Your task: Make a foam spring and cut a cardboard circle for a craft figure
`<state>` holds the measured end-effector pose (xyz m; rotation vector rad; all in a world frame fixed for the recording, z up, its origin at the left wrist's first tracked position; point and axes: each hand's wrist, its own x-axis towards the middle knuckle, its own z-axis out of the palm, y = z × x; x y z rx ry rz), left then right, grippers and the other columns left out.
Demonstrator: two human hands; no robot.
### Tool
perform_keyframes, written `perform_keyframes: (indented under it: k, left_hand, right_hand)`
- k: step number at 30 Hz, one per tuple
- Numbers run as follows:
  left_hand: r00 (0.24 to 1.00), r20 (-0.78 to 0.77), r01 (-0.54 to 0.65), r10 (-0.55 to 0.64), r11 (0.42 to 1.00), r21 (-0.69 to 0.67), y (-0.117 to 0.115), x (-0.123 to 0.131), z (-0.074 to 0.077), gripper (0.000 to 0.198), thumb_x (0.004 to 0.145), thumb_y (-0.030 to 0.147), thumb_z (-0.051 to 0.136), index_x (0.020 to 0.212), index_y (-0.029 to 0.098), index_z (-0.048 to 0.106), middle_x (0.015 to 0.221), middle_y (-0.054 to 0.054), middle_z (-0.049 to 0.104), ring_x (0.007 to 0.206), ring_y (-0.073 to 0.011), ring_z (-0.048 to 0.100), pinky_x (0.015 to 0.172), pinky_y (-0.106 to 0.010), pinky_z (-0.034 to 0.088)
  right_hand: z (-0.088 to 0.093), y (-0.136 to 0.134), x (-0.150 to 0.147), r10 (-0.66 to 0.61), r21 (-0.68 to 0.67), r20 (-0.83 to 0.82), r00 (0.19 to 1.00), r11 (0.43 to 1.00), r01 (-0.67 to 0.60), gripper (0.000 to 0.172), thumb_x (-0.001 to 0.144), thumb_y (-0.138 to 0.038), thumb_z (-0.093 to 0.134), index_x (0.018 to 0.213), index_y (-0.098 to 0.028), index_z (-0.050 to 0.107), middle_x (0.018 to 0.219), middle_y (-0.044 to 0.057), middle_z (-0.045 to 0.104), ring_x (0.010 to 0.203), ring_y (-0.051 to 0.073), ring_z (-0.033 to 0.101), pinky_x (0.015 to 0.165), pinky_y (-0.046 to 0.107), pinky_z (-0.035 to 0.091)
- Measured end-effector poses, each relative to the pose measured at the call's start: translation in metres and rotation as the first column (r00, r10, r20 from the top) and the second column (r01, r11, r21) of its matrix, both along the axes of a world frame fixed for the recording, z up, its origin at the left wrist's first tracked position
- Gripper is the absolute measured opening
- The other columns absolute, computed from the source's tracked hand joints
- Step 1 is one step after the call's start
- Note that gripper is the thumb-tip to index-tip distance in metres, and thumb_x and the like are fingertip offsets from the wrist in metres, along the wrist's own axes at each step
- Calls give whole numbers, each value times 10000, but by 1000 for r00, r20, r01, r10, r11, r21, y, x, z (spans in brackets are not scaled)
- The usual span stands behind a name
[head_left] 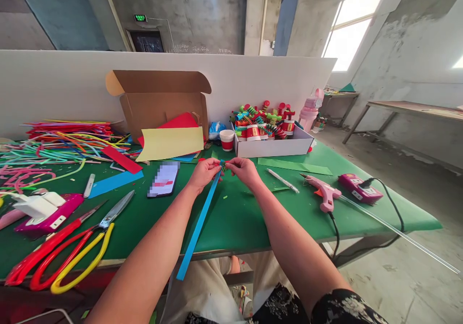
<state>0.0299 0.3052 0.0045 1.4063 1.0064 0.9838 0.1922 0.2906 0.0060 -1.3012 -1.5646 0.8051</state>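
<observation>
Fingers (212, 167) pinching blue paper strip (200, 223), green tabletop (235, 222) beneath

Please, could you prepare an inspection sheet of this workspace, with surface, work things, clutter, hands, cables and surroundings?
Surface: green table, with small paper scraps on it.
Work things: blue paper strip, reaching past the table's near edge in this view.
Clutter: left, scissors, phone and a pile of coloured sticks; right, pen and pink glue gun.
Hands: left hand pinches the strip; right hand has its fingertips at the strip's upper end, its exact hold too small to tell.
Cables: black cord plugged into the right power block; it seems to run to the glue gun.
Surroundings: white board behind; lit exit sign. People nearby: nothing seen.
</observation>
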Motion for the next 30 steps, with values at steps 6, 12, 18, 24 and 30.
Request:
perform_keyframes:
  k: [6, 12, 18, 24, 30]
  left_hand:
    - [999, 29, 26, -26, 1000, -5, -2, 1, 2, 263, 724, 331, 736, 866, 170, 585, 613, 12, 666, 512, -144, 624, 528, -265, 513]
    - [996, 77, 38, -36, 999, -19, -5, 3, 4, 294, 683, 334, 758, 848, 158, 590, 592, 18, 657, 484, -130, 606, 499, -253, 508]
    - [996, 84, 31, -28, 999, -35, -6, 3, 4, 282, 694, 298, 738, 889, 155, 593, 592, 17, 659, 489, -137, 611, 510, -265, 515]
    - [995, 91, 42, -39, 999, -29, -6, 4, 2, 294, 689, 307, 742, 890, 156, 589, 598, 18, 659, 490, -135, 611, 507, -262, 513]
    - [995, 94, 41, -38, 999, -25, -5, 4, 0, 307, 687, 314, 740, 907, 157, 594, 589, 14, 661, 485, -143, 614, 501, -267, 512]
  right_hand:
    - [0, 0, 0, 9, -37, -13, 1000, 999, -10, 331, 752, -495, 622, 727, -170, 679, 466, -63, 491, 482, 90, 410, 521, 222, 308]
    - [-3, 2, -1, 19, -29, -38, 999, 999, -20, 430, 722, -599, 625, 699, -173, 674, 473, -48, 498, 489, 99, 422, 517, 232, 313]
    - [-4, 3, -1, 7, -28, -48, 999, 1000, -8, 438, 714, -611, 629, 694, -175, 668, 472, -49, 498, 482, 97, 416, 512, 235, 316]
    - [-6, 5, 0, -3, -16, -39, 999, 1000, 3, 450, 714, -623, 619, 704, -176, 670, 485, -44, 511, 482, 99, 420, 508, 235, 320]
    - [-8, 6, 0, -3, -24, -56, 998, 1000, 1, 443, 705, -615, 628, 709, -175, 673, 476, -47, 504, 473, 97, 413, 503, 235, 315]
